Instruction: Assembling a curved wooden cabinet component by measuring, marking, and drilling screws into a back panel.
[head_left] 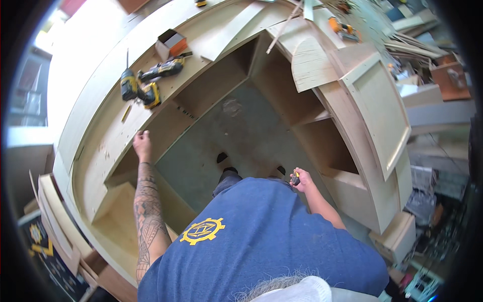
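Observation:
My left hand [143,145] is at the inner edge of the curved plywood counter [100,151]. Its fingers are curled together there; whatever may be between them is too small to make out. My right hand [303,182], held out low by my right side, is closed around a small black-and-yellow tape measure [296,177]. On the counter beyond my left hand lie a black-and-yellow cordless drill [129,85] with a long bit and a second cordless drill [163,69]. A thin yellow stick [127,112], perhaps a pencil, lies nearer the hand.
Open plywood compartments [334,146] surround the grey floor [241,131] where I stand. A framed panel [380,110] and a rounded plywood piece [311,65] rest on the right side. An orange power tool [343,29], a small box [172,43] and scrap strips [412,48] lie farther off.

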The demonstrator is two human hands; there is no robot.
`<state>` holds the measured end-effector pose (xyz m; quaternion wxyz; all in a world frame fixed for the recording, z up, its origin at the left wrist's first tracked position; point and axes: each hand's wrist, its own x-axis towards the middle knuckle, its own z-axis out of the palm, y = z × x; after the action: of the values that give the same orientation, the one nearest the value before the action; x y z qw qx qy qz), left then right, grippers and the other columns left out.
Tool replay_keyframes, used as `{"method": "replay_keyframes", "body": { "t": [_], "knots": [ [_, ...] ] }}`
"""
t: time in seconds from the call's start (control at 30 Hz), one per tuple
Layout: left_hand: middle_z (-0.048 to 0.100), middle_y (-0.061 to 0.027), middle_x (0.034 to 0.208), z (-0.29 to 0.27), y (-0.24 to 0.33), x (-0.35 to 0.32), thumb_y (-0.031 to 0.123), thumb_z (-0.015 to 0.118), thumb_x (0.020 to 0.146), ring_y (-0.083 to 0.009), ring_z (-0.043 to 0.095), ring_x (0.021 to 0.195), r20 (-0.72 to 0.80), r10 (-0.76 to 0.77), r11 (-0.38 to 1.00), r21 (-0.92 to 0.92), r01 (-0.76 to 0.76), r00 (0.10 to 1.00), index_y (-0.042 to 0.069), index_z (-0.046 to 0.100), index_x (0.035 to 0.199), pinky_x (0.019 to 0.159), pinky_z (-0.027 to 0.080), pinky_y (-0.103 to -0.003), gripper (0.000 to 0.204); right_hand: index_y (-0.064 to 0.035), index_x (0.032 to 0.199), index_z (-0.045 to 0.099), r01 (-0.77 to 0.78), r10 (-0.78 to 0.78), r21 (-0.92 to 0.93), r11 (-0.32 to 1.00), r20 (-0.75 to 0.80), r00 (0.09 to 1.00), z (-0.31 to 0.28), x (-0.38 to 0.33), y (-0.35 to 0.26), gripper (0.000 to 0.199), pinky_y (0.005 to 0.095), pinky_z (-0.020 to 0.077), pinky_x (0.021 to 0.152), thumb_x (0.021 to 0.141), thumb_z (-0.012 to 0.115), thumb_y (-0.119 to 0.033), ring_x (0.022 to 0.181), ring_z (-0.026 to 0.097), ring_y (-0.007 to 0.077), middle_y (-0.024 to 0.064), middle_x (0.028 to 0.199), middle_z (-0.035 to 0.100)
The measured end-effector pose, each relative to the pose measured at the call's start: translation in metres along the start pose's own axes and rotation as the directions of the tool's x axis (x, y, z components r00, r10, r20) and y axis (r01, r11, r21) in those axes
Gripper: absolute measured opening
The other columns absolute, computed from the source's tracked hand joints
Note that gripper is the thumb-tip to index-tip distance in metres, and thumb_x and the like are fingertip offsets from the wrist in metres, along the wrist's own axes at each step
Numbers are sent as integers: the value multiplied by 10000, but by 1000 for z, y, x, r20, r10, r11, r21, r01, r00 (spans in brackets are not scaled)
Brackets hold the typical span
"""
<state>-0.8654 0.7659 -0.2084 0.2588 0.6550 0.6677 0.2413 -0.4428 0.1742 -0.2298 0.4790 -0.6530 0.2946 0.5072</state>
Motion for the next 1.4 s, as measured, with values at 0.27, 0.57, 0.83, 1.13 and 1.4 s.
{"method": "replay_keyframes", "body": {
  "t": [0.27, 0.57, 0.83, 1.13, 1.4],
  "knots": [
    [473, -248, 1474, 25, -39, 192, 413, 610, 949, -419, 434, 1358, -110, 218, 790, 604, -109, 970, -45, 442, 1443, 1134, 343, -528, 694, -228, 1303, 564, 219, -240, -195, 956, -90, 967, 100, -61, 3, 311, 371, 532, 621, 1000, 536, -294, 788, 612, 142, 51, 961, 609],
    [549, -128, 1332, 6, 25, 181, 401, 563, 989, -365, 498, 1287, 20, -84, 832, 551, 59, 996, 205, 593, 1247, 959, 465, -620, 325, -207, 1245, 584, 251, -270, -161, 954, -107, 957, 117, -60, -25, 289, 314, 518, 535, 997, 542, -350, 643, 612, 145, 36, 828, 626],
    [637, -179, 1142, -15, -30, 172, 310, 570, 981, -338, 601, 1117, -213, -26, 966, 247, 79, 977, 44, 594, 1105, 937, 474, -507, 294, -103, 1157, 577, 271, -273, -452, 850, 62, 960, 178, -49, -64, 281, 298, 507, 507, 974, 581, -316, 624, 603, 128, 60, 828, 640],
    [594, -15, 822, 61, 96, -123, 61, 535, 902, -77, 515, 610, 641, -224, 407, -623, 668, 734, 8, 646, 1031, 543, 428, -233, 179, -13, 1218, 535, 616, -309, -553, 560, 551, 775, 282, -68, -107, 373, 296, 517, 771, 926, 621, -230, 816, 665, 149, 89, 907, 696],
    [627, 33, 821, 80, 183, -195, 286, 589, 1020, -25, 505, 667, 824, 172, 786, -445, 429, 541, 33, 684, 1044, 577, 394, -219, 272, -8, 1252, 468, 873, -138, -485, -51, 869, 475, 322, -109, -134, 552, 422, 531, 826, 875, 681, -350, 910, 689, 343, 233, 964, 689]
  ]
}}
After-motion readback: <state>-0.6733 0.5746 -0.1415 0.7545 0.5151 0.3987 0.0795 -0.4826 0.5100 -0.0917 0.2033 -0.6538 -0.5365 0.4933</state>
